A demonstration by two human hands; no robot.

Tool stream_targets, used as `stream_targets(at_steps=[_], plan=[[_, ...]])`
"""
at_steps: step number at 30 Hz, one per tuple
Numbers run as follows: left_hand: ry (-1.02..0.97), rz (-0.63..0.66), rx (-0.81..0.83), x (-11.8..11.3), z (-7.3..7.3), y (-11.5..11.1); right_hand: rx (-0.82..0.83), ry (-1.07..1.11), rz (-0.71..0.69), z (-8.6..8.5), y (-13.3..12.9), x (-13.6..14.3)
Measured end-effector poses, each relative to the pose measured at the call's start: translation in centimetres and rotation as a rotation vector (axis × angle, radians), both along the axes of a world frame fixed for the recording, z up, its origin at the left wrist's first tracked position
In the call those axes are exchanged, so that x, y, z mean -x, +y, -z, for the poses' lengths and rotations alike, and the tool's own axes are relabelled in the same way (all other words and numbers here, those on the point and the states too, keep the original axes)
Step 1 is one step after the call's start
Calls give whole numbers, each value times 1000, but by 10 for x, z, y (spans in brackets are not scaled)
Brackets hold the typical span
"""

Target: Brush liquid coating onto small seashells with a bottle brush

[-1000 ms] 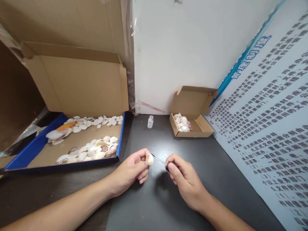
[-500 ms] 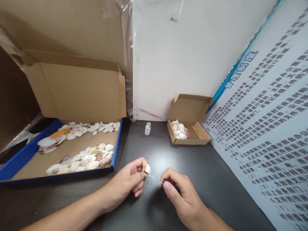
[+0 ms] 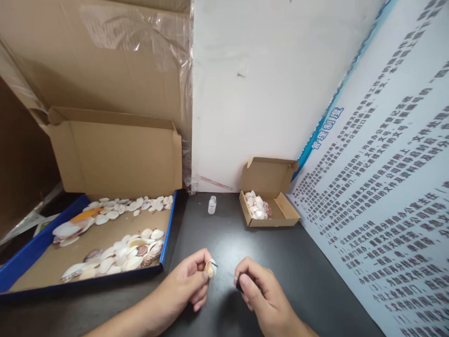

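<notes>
Between the thumb and fingers of my left hand (image 3: 191, 282) is a small pale shell (image 3: 211, 268) with a brownish inner side and a dark mark near its upper edge. My right hand (image 3: 261, 292) is closed around a black cap (image 3: 239, 283), a short gap to the right of the shell. Whether a thin stem runs from the cap to the shell is too faint to tell. Behind both hands, a small clear bottle (image 3: 212, 205) stands upright on the dark table (image 3: 224, 234), its top uncapped.
At left lies an open blue-edged box (image 3: 168, 238) holding many shells and an orange piece. A small open cardboard box (image 3: 273, 223) with white and pinkish shells sits at the back right. A white wall stands behind; a printed board slants along the right.
The view has tilted up, so everything sits lower in the frame. The shell has turned in my left hand, and the thin stem seen earlier between the cap and shell no longer shows clearly.
</notes>
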State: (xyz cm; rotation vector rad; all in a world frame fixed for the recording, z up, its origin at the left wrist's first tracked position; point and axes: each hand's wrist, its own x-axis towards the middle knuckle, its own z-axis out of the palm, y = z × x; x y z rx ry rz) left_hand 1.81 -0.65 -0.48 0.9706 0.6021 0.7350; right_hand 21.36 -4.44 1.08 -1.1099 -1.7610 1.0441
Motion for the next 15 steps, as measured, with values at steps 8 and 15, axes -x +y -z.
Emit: stream_targets(at_steps=[8,15], plan=[[3,14,-9,1,3,0,13,-25,80,4,4,0],[-3,20,-17,1,6,2,-59,-97,-23,-1,2,2]])
